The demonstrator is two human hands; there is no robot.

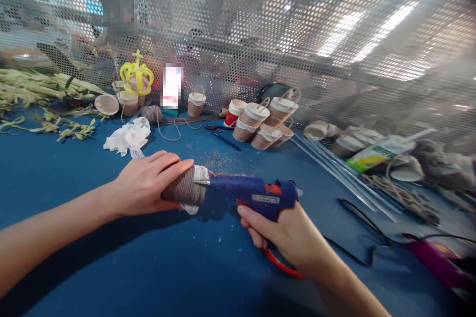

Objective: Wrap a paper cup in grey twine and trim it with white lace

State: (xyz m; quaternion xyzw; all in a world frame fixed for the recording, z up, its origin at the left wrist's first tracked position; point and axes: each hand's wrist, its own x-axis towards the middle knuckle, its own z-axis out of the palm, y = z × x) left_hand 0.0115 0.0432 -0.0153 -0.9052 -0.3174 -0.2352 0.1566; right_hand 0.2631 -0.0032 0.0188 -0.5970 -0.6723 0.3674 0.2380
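Observation:
My left hand (148, 183) is wrapped round a twine-wrapped cup (188, 187) that lies on its side, its white lace-like rim facing right. In my right hand (277, 225) is a blue hot glue gun (238, 187), fingers closed round its handle by the red trigger. The metal nozzle points left and meets the cup near its rim; whether it touches the twine I cannot tell. Red scissor-like handles (284, 265) show below my right hand, partly hidden by it.
Finished-looking twine cups (256, 116) and a red paper cup (234, 111) stand ahead. Crumpled white tissue (128, 136), a twine ball (151, 114) and a yellow crown (137, 77) are at left. Clear glue sticks (342, 173) lie right. A perforated metal screen (238, 25) closes the back.

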